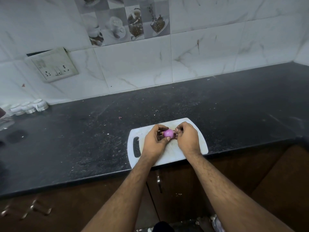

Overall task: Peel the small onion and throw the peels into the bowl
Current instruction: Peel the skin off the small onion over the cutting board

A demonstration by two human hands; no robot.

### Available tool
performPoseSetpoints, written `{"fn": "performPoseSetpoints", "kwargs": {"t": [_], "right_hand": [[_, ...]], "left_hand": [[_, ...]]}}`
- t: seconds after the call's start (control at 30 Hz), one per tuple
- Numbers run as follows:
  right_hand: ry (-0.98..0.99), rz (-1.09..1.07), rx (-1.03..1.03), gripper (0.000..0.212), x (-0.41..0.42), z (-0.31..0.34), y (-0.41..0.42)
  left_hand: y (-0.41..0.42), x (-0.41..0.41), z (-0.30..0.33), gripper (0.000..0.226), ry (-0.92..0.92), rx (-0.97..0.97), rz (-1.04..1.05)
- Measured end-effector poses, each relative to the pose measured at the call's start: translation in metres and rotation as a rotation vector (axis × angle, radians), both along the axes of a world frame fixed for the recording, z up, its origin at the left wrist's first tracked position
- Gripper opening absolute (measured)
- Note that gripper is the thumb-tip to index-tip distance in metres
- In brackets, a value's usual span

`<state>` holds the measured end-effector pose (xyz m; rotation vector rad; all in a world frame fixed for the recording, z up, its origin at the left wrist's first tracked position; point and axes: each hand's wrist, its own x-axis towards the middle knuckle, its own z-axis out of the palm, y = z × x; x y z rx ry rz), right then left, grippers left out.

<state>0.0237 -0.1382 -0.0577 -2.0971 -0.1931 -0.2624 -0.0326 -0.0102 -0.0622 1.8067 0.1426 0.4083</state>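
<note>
Peeling in progress, head view; 2 hands are meeting over the board point(197, 144), which is lying at the front edge of the dark counter point(83, 139), presumably so that loose skin is falling on a wipeable surface and not on the floor.

The left hand point(154, 141) is cradling the onion point(168, 133) with curled fingers, thumb below and fingertips above; this grip is leaving the bare purple side turned up toward the camera, so the remaining skin is staying visible to the worker; the onion is being held just above the board's middle, not resting on it as far as can be judged.

The right hand point(187, 139) is pinching a brownish peel point(175, 135) at the onion's right end, fingers tightly bunched; the pull is probably running away from the left hand, so that 1 hand is anchoring while the other is stripping.

Judged by the glossy surface showing, most of the outer skin is already coming away; the piece at the right end looks like 1 of the last.

No bowl is showing in this view; its place cannot be told, so the peel is going to need carrying out of frame, or the head turning to find it.

Small scraps are lying scattered on the counter behind the board; white cups point(28, 107) are standing at the far left by the wall.
</note>
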Motion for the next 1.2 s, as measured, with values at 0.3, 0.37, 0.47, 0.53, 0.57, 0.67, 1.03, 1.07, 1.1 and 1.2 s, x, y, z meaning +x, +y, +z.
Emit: {"fn": "performPoseSetpoints", "kwargs": {"t": [0.3, 0.37, 0.47, 0.53, 0.57, 0.67, 1.03, 1.07, 1.1, 1.2], "right_hand": [[-0.063, 0.069, 0.048, 0.026, -0.004, 0.002, -0.003], [-0.058, 0.133, 0.055, 0.015, -0.005, 0.002, -0.003], [-0.032, 0.199, 0.041, 0.021, -0.004, 0.0, -0.001], [-0.037, 0.172, 0.001, 0.024, -0.002, -0.003, 0.0], [-0.043, 0.152, -0.021, 0.027, -0.002, -0.004, 0.001], [-0.036, 0.117, -0.081, 0.034, -0.001, -0.005, 0.002], [0.052, 0.081, -0.038, 0.021, 0.003, 0.002, -0.004], [0.041, 0.095, 0.005, 0.019, 0.002, 0.001, -0.004], [0.034, 0.118, 0.034, 0.021, 0.0, 0.001, -0.004], [0.019, 0.189, -0.037, 0.033, -0.006, 0.002, 0.0]], "left_hand": [[0.002, 0.002, -0.001, 0.032, -0.021, 0.05, 0.02], [0.004, 0.003, -0.003, 0.032, -0.029, 0.075, 0.018], [0.005, 0.004, -0.005, 0.032, -0.013, 0.096, 0.004], [0.005, 0.004, -0.004, 0.031, 0.007, 0.081, -0.009], [0.005, 0.004, -0.004, 0.03, 0.012, 0.071, -0.011], [0.006, 0.003, -0.004, 0.03, 0.024, 0.044, -0.007], [0.005, 0.005, -0.006, 0.033, 0.003, 0.012, 0.028], [0.005, 0.005, -0.007, 0.032, 0.008, 0.009, 0.037], [0.005, 0.005, -0.007, 0.03, 0.012, -0.002, 0.044], [0.006, 0.005, -0.008, 0.027, 0.018, -0.007, 0.053]]}}
